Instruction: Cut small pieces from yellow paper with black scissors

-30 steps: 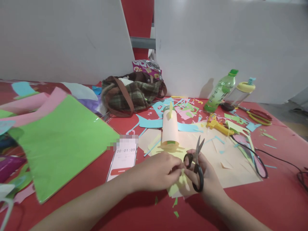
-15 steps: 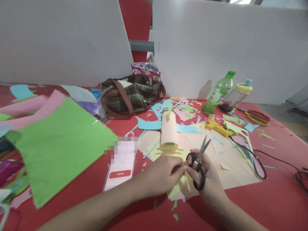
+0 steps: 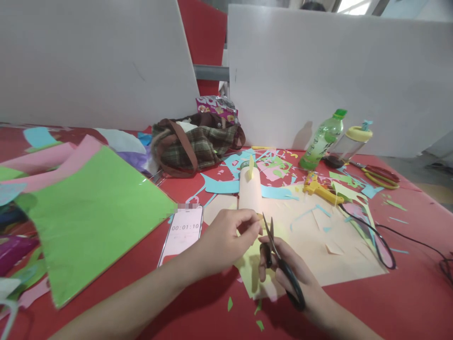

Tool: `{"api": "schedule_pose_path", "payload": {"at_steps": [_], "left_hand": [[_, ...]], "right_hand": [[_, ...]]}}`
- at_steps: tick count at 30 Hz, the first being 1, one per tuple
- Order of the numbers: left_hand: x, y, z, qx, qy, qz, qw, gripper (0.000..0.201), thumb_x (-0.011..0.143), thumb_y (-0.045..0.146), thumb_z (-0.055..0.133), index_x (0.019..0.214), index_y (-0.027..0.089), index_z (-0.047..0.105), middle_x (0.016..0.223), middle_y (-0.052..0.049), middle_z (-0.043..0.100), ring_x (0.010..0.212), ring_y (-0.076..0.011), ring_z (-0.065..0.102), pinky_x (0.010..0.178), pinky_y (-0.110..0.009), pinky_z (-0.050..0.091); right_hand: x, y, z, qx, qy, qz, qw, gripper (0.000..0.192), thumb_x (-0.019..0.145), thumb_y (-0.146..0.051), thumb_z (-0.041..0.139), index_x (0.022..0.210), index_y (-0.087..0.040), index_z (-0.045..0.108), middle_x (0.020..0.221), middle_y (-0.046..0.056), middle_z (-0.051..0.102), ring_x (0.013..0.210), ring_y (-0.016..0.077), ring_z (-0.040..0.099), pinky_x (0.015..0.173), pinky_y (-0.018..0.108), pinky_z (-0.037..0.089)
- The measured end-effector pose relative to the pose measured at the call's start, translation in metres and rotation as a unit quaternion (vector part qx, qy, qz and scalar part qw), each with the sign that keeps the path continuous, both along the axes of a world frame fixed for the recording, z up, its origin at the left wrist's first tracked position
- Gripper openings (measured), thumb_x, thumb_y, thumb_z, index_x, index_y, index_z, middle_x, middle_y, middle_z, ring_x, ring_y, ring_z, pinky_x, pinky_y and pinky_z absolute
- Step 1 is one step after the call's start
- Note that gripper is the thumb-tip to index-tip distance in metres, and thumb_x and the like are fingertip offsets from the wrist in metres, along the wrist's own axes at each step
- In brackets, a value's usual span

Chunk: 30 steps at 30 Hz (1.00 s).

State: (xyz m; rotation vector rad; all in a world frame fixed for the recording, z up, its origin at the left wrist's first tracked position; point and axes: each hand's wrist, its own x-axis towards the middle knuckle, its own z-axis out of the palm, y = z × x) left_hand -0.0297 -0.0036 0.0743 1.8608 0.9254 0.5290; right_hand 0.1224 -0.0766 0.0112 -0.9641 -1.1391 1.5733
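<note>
My right hand (image 3: 295,274) grips black-handled scissors (image 3: 274,250), fingers in the loops. The blades stand slightly apart and point up and left, close to the fingertips of my left hand (image 3: 230,238). That hand is closed in a pinch; whatever lies between its fingertips is too small to make out. Just beyond, a cylinder wrapped in pale peach paper (image 3: 249,191) lies with a yellow paper fin (image 3: 251,167) standing on it and a green end at the far side. Its near end is hidden behind my left hand. Yellow paper (image 3: 249,278) lies beneath my hands.
A phone (image 3: 182,231) showing a timer lies left, beside a big green sheet (image 3: 102,217). A yellow glue gun (image 3: 322,190) with a black cord, a green bottle (image 3: 323,139), a clear jar (image 3: 348,144) and red-yellow-handled scissors (image 3: 380,174) are right. A plaid bag (image 3: 201,146) stands behind.
Both hands have moved left and slightly away from me. The scissors have swung to point up-left, their blades now at my left fingertips. The phone screen now shows a timer.
</note>
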Motion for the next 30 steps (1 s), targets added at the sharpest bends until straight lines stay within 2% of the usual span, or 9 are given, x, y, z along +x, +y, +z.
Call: {"api": "schedule_pose_path", "payload": {"at_steps": [5,12,20,26,30], "left_hand": [[0.0033,-0.0020,-0.0027,0.033,0.019,-0.013,0.999,0.020,0.078,0.018,0.036,0.062,0.015,0.048,0.057,0.004,0.047,0.054,-0.0073,0.043,0.050,-0.017,0.032],[0.0047,-0.0030,-0.0044,0.066,0.045,-0.019,0.997,0.020,0.077,0.017,0.035,0.058,0.016,0.041,0.054,0.005,0.042,0.053,-0.0070,0.039,0.050,-0.017,0.031],[0.0060,-0.0034,-0.0046,0.058,0.050,-0.015,0.997,0.021,0.078,0.017,0.034,0.059,0.016,0.042,0.056,0.004,0.044,0.054,-0.0078,0.041,0.051,-0.018,0.031],[0.0071,-0.0061,-0.0066,0.037,0.028,-0.003,0.999,0.022,0.079,0.019,0.034,0.057,0.016,0.038,0.054,0.005,0.040,0.053,-0.0074,0.038,0.050,-0.018,0.031],[0.0090,-0.0092,-0.0089,0.020,0.010,0.003,1.000,0.022,0.080,0.020,0.033,0.060,0.015,0.042,0.056,0.004,0.041,0.055,-0.0076,0.039,0.052,-0.018,0.032]], "right_hand": [[0.0001,0.0007,0.0020,-0.004,0.004,0.015,1.000,0.039,0.069,-0.046,0.055,0.100,-0.024,0.047,0.075,0.001,0.046,0.063,0.0149,0.047,0.056,0.028,0.039],[-0.0012,0.0006,0.0011,-0.014,0.008,0.015,1.000,0.038,0.069,-0.046,0.056,0.099,-0.024,0.048,0.073,0.000,0.045,0.060,0.0136,0.046,0.054,0.025,0.038],[-0.0008,0.0004,0.0009,-0.027,0.009,0.013,0.999,0.039,0.068,-0.044,0.057,0.098,-0.022,0.047,0.070,0.000,0.045,0.058,0.0127,0.047,0.053,0.024,0.039],[-0.0012,-0.0001,0.0003,-0.024,0.014,0.007,1.000,0.039,0.069,-0.044,0.057,0.100,-0.023,0.047,0.072,0.000,0.044,0.059,0.0126,0.046,0.054,0.025,0.040],[-0.0024,-0.0007,0.0027,-0.026,0.012,0.007,1.000,0.038,0.070,-0.043,0.056,0.101,-0.022,0.047,0.070,-0.001,0.043,0.053,0.0106,0.045,0.051,0.025,0.039]]}}
